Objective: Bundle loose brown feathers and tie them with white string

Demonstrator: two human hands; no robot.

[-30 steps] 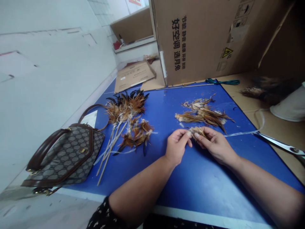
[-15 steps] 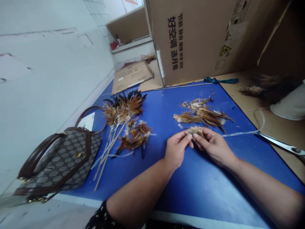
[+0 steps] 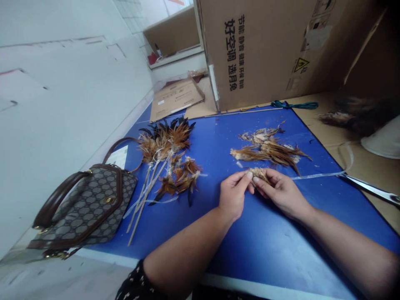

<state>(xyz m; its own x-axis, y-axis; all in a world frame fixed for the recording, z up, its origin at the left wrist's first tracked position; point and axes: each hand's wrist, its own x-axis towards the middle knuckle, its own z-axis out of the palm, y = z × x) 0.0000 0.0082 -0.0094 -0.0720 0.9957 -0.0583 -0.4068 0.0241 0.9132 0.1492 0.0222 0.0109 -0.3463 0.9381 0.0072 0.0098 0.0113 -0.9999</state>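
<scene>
Between both thumbs and fingertips I hold a small brown feather bunch [image 3: 260,173] just above the blue table. My left hand [image 3: 233,192] pinches its left end, and my right hand [image 3: 277,188] grips its right side; the fingers partly cover it. Right behind my hands lies a loose pile of long brown feathers [image 3: 268,151], with paler, fluffier ones at its back. Off to the left are bunches of brown and black feathers [image 3: 165,141] tied to thin sticks [image 3: 142,204]. Smaller feather tufts [image 3: 181,177] rest beside the sticks.
A patterned handbag [image 3: 93,204] stands at the table's left. Scissors [image 3: 371,188] and a clear plastic strip [image 3: 321,175] lie at the right, near a white container [image 3: 383,139]. A big cardboard box [image 3: 265,54] rises behind the blue tabletop [image 3: 265,250], with teal cord [image 3: 295,105] before it.
The view has shifted slightly, so the surroundings appear a little further right. Both hands keep their pinch on the feather bunch, with the left thumb moved slightly against it.
</scene>
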